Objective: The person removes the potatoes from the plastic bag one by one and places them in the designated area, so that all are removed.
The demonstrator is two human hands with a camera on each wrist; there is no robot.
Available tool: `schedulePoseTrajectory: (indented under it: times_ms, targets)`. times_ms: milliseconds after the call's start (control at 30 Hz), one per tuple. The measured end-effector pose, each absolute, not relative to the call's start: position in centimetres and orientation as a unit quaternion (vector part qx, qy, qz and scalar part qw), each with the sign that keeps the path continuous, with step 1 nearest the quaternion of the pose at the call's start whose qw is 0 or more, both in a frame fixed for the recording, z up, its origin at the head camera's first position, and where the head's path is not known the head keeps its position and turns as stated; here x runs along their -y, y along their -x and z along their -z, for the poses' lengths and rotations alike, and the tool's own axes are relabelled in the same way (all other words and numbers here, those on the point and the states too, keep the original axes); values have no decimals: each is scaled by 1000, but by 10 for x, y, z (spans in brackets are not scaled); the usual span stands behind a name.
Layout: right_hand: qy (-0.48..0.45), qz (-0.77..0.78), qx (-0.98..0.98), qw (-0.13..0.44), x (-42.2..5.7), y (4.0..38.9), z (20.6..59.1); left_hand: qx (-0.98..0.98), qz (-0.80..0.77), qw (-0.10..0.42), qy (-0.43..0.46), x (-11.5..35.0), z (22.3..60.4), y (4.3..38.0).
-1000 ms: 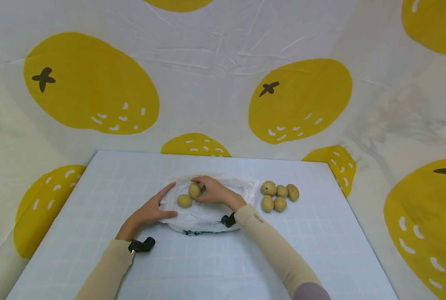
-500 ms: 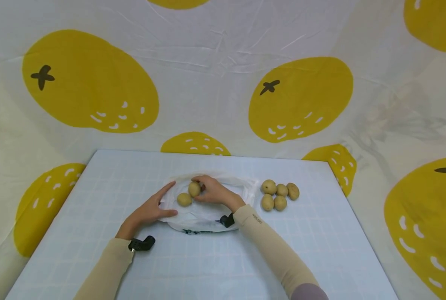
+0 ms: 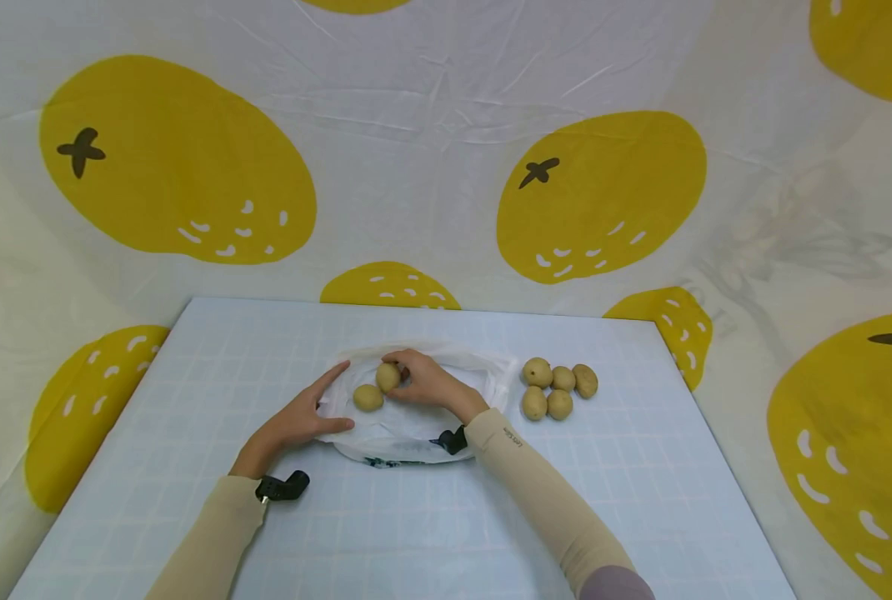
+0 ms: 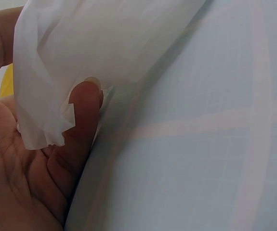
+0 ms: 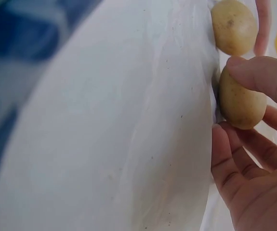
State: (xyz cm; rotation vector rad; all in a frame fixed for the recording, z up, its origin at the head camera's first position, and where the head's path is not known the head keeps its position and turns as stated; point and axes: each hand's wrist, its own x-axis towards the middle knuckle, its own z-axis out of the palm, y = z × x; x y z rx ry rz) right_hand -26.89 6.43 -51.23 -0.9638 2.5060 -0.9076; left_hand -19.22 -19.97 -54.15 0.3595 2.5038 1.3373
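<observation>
A white plastic bag lies on the table, with a potato on it. Just beside that one, my right hand holds a second potato between thumb and fingers; in the right wrist view this held potato is low against the plastic, next to the other potato. My left hand rests at the bag's left end, thumb and fingers spread wide. Loose plastic hangs over part of that palm and touches the thumb in the left wrist view.
To the right of the bag, several potatoes sit in a group on the pale checked table. A white cloth with yellow fruit prints hangs behind the table's back edge.
Both hands and the potatoes keep nearly the same places. The head view has shifted very slightly; the right forearm has drawn a little to the left.
</observation>
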Motion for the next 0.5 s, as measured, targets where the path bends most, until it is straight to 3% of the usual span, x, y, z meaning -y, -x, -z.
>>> schedulePoseTrajectory:
  times_ms: [500]
  targets:
    - [331,338,-867,157,-68,266,506,-869,-458,138,-129,200,542,192]
